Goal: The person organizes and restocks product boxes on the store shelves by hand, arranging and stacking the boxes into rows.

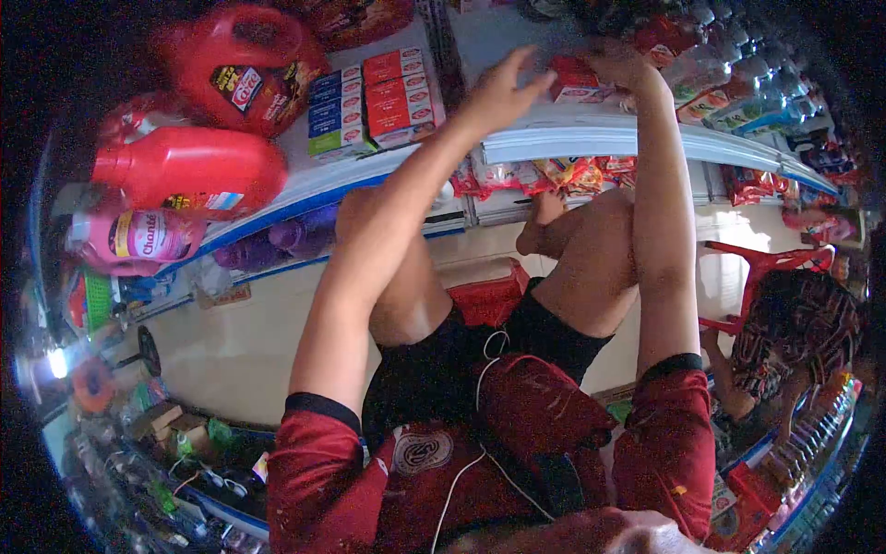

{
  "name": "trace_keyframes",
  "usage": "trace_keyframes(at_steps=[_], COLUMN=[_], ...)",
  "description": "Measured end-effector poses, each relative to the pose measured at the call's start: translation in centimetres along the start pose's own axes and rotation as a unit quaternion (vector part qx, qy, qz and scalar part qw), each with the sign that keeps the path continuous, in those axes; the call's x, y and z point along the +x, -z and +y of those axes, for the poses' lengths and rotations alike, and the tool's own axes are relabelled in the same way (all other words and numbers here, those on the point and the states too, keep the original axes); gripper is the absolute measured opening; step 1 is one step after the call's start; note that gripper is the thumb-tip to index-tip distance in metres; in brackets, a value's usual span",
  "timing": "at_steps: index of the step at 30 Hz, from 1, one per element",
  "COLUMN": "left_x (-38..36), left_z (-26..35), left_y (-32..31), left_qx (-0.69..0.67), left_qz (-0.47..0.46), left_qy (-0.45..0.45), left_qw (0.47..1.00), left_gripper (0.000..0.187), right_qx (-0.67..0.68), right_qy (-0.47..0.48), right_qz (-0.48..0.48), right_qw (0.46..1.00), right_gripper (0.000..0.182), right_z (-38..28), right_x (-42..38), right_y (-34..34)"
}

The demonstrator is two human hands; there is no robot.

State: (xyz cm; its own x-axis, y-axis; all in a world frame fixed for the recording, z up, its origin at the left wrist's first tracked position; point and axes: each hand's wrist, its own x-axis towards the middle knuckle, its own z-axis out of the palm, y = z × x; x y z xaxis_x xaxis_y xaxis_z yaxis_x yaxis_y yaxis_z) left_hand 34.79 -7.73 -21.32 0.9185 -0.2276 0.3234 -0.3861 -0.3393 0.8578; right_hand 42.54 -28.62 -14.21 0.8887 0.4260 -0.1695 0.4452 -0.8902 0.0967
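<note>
My left hand (512,90) is raised over the shelf, its fingers spread and nothing in them. Just to its right, a small red box (574,74) with white sides stands near the shelf's front edge. My right hand (623,66) reaches in from the right, with its dim, partly hidden fingers closed around the box's far right side. Left of my hands, stacked red boxes (397,97) stand beside a stack of blue boxes (335,103), with a green one at the bottom.
Large red jugs (245,69) and a pink Chanté bottle (138,235) fill the left shelf. Clear bottles (738,88) line the right. Red packets (572,173) lie on the lower shelf. Another person (794,323) sits at right near a red plastic chair (761,268).
</note>
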Motion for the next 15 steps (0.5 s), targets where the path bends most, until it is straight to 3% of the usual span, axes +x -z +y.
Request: trace_keyframes(at_steps=[2,3,7,9,13,15], left_x=[0.0,-0.1,-0.8,-1.0,-0.8,-0.7], left_z=[-0.4,-0.3,-0.3,-0.6,-1.7,-2.3], left_y=[-0.5,-0.4,0.2,0.1,-0.3,-0.6], left_qx=[0.016,0.016,0.057,0.017,-0.061,-0.135], left_qz=[-0.048,-0.042,-0.097,-0.102,-0.124,-0.112], left_qy=[0.062,0.063,0.129,0.093,0.091,0.082], left_qw=[0.997,0.997,0.985,0.990,0.986,0.981], left_gripper=[0.080,0.080,0.085,0.081,0.077,0.074], right_qx=[0.064,0.196,0.114,0.106,0.061,0.033], right_qy=[-0.019,-0.084,-0.020,0.027,0.064,0.083], right_qz=[-0.028,-0.046,-0.097,-0.006,-0.004,-0.057], right_qw=[0.997,0.976,0.989,0.994,0.996,0.994], right_gripper=[0.050,0.065,0.078,0.082,0.082,0.081], right_z=[0.1,-1.2,-2.4,-3.1,-4.6,-5.4], right_x=[0.1,-1.2,0.0,-0.3,0.6,1.0], right_y=[-0.2,0.8,1.9,2.0,2.1,2.6])
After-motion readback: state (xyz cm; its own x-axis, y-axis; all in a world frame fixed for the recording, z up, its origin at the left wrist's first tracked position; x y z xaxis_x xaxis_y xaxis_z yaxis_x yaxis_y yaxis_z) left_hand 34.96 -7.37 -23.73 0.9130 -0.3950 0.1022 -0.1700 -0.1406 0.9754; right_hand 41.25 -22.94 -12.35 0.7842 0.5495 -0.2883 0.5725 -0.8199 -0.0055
